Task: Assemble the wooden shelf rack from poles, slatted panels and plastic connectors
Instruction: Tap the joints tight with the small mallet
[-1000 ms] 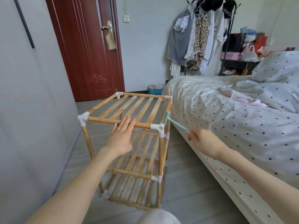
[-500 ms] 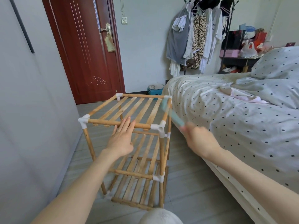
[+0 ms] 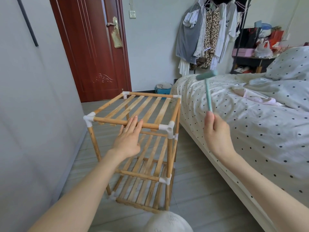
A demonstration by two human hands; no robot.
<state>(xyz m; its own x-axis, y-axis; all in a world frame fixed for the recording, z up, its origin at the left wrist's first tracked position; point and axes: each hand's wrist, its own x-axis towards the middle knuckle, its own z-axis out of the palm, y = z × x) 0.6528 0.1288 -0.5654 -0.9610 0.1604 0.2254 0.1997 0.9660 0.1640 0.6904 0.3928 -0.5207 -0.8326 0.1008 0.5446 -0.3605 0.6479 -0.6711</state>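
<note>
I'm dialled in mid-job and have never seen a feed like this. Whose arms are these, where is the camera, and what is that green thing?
There is no machine: a person wears a wide-angle camera on the head, looking forward and down, so the arms are their own. The left hand lies flat with straight fingers on the front top pole of the wooden shelf rack, which stands on the floor between a grey wall and the bed. The right hand grips the handle of a small green mallet, raised over the bed's edge. White plastic connectors join the poles at the corners.
</note>
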